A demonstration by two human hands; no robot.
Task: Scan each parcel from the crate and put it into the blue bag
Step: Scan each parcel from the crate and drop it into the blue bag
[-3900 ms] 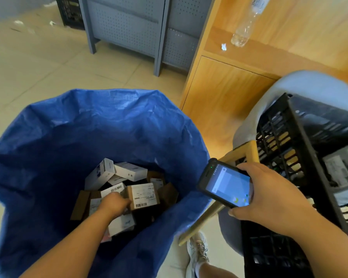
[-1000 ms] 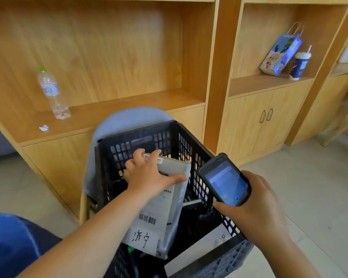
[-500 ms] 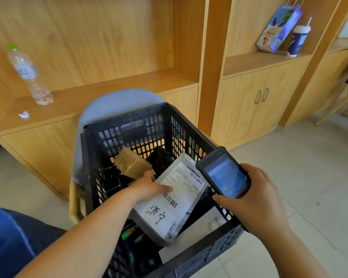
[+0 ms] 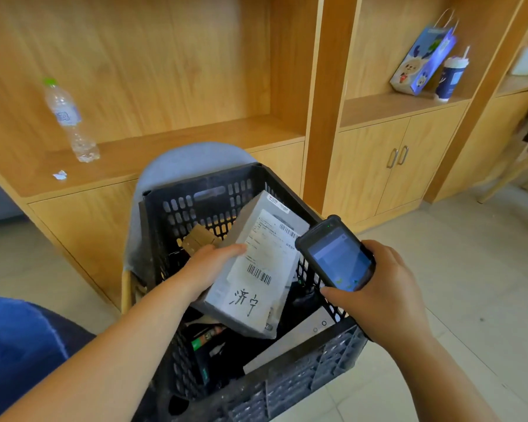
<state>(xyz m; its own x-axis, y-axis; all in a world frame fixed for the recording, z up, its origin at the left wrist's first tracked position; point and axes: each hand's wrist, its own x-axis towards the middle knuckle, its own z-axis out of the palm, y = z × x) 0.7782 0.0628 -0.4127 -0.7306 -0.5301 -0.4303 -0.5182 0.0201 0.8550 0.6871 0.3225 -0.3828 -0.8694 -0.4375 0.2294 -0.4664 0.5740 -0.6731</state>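
Observation:
My left hand (image 4: pixel 209 268) grips a grey parcel (image 4: pixel 258 269) by its left edge and holds it tilted above the black crate (image 4: pixel 302 388). The parcel's white label with barcode and handwritten characters faces up. My right hand (image 4: pixel 378 296) holds a black handheld scanner (image 4: pixel 336 254), screen up, its top end over the parcel's right edge. A brown cardboard parcel (image 4: pixel 197 239) and other dark items lie inside the crate. A piece of the blue bag (image 4: pixel 16 345) shows at the lower left.
The crate sits on a grey-backed chair (image 4: pixel 177 162) in front of wooden shelving. A plastic water bottle (image 4: pixel 69 120) stands on the left shelf. A paper gift bag (image 4: pixel 421 59) and a cup (image 4: pixel 450 76) stand on the right shelf. Tiled floor lies to the right.
My left hand left the blue bag, reached into the crate and lifted the grey parcel up. Over the last half second the parcel rose and the scanner closed in on its label.

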